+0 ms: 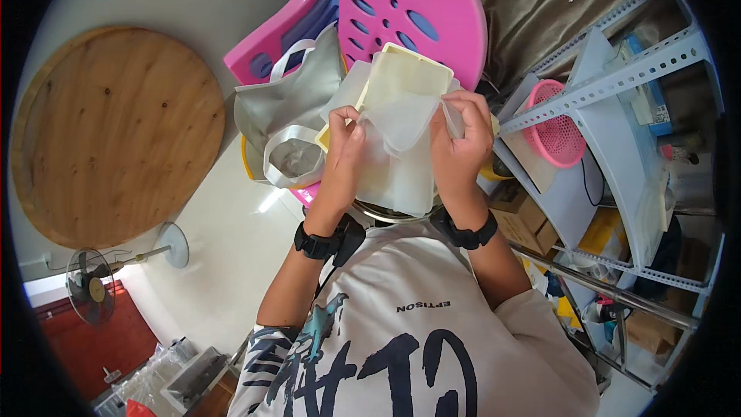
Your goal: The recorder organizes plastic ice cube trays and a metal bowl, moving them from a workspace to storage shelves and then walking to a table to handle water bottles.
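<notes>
Between my two hands hangs a thin, translucent white plastic sheet (pixel 401 123), its upper edge sagging in the middle. I cannot tell whether it is a single sheet or a bag. My left hand (pixel 343 147) pinches its left edge between thumb and fingers. At the other side, my right hand (pixel 463 139) is closed on the right corner, fingers bent. Behind the plastic lies a shallow cream tray (pixel 409 76), partly covered by it. More pale translucent sheets (pixel 413 185) hang below my hands, over what looks like a round metal rim (pixel 378 215).
A pink plastic chair (pixel 455 23) stands ahead. Left of my hands is a silver bag (pixel 297 96) with white handles. A metal shelf rack (pixel 610 81) with a pink basket (pixel 556 127) rises at right. Far left are a round wooden board (pixel 116 139) and a fan (pixel 91 289).
</notes>
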`<state>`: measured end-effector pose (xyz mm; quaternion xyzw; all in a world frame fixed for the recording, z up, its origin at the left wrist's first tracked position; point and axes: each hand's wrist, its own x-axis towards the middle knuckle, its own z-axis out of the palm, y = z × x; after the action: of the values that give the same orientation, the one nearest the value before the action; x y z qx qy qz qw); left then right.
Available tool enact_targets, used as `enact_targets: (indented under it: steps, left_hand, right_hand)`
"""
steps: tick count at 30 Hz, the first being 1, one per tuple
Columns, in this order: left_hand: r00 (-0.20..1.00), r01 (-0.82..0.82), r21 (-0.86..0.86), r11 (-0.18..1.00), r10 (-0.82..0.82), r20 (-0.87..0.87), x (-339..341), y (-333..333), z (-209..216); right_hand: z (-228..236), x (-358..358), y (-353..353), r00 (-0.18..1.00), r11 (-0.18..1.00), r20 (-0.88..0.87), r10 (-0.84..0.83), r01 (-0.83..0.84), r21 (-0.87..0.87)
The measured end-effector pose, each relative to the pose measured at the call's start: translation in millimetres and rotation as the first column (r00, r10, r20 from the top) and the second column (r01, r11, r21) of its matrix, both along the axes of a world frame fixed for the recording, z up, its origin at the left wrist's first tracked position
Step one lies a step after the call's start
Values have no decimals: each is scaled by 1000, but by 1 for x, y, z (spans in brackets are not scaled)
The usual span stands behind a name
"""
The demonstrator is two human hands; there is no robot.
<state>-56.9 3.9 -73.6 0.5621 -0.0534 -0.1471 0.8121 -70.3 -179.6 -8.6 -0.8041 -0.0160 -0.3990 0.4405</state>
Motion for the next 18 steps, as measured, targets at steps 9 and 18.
enact_targets:
  steps: [9,18]
  left_hand:
    - [969,-59,57,997,43,242,-14,-28,44]
    - [989,-73,-7,997,73,132,-11,-24,25]
  right_hand:
    - [-3,1,3,1000,999,-18,13,-12,41]
    - [8,-6,-13,924,787,-268,272,-53,615]
